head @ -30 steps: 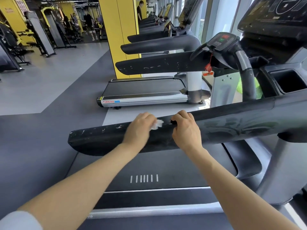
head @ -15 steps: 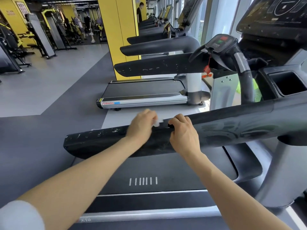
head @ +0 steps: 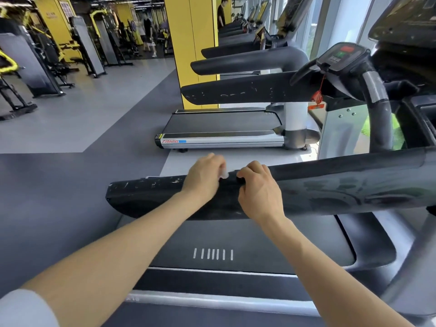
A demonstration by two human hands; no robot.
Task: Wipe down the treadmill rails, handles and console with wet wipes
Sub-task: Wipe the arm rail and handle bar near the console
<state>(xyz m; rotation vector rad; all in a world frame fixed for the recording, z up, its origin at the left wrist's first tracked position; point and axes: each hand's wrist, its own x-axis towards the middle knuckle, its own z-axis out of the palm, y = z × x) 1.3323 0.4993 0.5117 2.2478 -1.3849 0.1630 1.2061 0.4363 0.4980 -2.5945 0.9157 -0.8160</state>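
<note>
Gripping: both bare hands sit on top of one black treadmill rail (head: 330,185), close together with a small gap between them.
Forearms: two bare arms reach forward from the bottom edge; a pale sleeve (head: 21,310) shows at the lower left corner.
Belt: the dark running belt (head: 236,239) lies below the arms, marked with a short row of white bars (head: 213,254).
Left hand: the left hand (head: 204,177) rests over the top edge of the rail with its fingers curled round a wet wipe.
Wet wipe: the wet wipe (head: 224,173) shows only as a small white scrap at the fingertips, pressed against the rail's upper edge and blurred.
Right hand: the right hand (head: 259,190) lies just beside the wipe, its fingers curled over the rail's top edge and gripping it.
Rail surface: scuffed with pale marks toward its free end on the left; glossy, with smeared patches, to the right of the hands.
Console: a dark console (head: 405,22) rises at the upper right, with a small control pad (head: 342,54) on a curved handle (head: 377,105).
Next machine: another treadmill (head: 221,135) stands beyond, parallel, with its own scuffed rail.
Far back: a yellow pillar (head: 188,43), gym machines and blurred people.
</note>
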